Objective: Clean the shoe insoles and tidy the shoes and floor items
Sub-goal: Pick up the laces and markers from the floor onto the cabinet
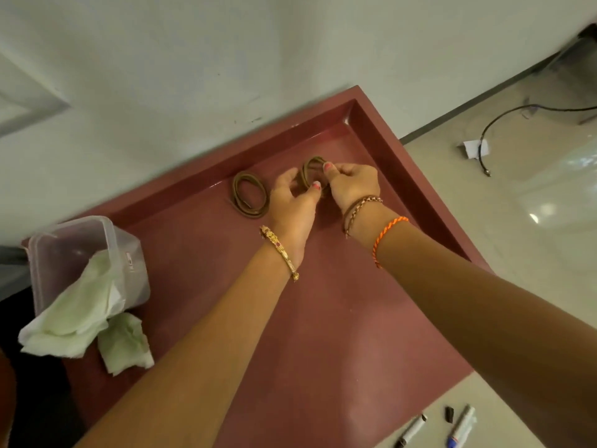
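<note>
A coiled brown shoelace (311, 176) sits just above the middle of the frame, held over the far part of a dark red tray-like bench (323, 318) with a raised rim. The left hand (292, 202) has its thumb and fingers curled onto the coil from the left, and the right hand (350, 185) pinches the same coil from the right, thumb on top, so each grip is closed around the lace. A second coiled brown shoelace (248, 194) lies flat on the bench just to the left of the left hand, apart from it. The left wrist carries a gold bracelet (280, 252); the right wrist carries a braided brown band (360, 210) and an orange cord (386, 236). At the lower left, a clear plastic container (80, 250) rests on the bench edge with pale green wipes (80, 312) spilling out of it onto the bench. On the floor at the lower right lie two markers (436, 428) and a loose black cap (449, 414). A black cable (517, 114) trails across the floor in the upper right.
</note>
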